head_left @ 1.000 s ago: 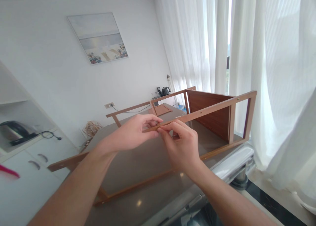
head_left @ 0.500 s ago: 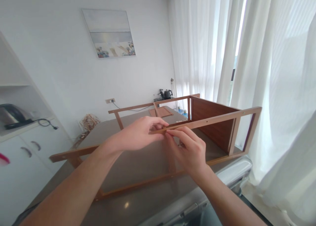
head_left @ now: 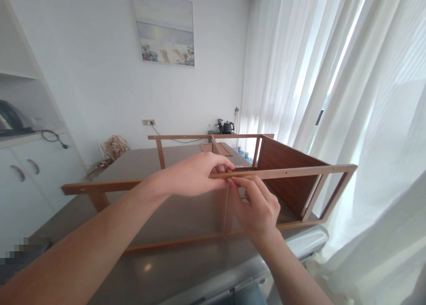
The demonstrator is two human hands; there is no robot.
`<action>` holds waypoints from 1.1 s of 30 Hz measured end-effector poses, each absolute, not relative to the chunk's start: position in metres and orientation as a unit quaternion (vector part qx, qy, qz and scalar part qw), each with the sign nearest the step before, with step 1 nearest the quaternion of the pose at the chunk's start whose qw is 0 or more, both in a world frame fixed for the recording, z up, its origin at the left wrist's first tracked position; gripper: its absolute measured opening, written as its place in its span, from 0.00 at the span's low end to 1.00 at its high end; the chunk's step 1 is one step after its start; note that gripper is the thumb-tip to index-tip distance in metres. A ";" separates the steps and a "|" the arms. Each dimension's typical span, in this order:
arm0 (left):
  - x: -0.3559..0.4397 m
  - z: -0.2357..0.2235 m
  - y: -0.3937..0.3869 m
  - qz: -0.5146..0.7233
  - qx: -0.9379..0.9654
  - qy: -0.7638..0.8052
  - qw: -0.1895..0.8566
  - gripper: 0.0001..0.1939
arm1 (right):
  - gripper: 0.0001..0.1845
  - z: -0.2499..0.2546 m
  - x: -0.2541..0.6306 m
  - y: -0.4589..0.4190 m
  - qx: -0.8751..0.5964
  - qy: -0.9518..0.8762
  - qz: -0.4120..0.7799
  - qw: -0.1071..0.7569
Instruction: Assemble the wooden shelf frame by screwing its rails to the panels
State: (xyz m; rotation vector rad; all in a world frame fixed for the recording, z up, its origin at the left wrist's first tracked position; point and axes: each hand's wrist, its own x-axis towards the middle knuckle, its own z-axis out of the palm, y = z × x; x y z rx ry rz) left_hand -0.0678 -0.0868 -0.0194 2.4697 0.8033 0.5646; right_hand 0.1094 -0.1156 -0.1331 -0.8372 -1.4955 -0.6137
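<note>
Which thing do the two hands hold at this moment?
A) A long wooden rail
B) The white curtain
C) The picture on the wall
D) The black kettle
A. The left hand and the right hand both hold the end of the wooden rail, part of the wooden frame on the grey table.

Here I count two hands, my left hand [head_left: 196,176] and my right hand [head_left: 256,205], one wooden frame [head_left: 286,172], one brown board [head_left: 288,176] and one picture [head_left: 163,27].
</note>
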 end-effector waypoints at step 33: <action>-0.070 -0.024 -0.083 0.221 0.903 0.296 0.219 0.16 | 0.09 -0.130 0.121 -0.136 -0.382 -0.640 -0.012 0.667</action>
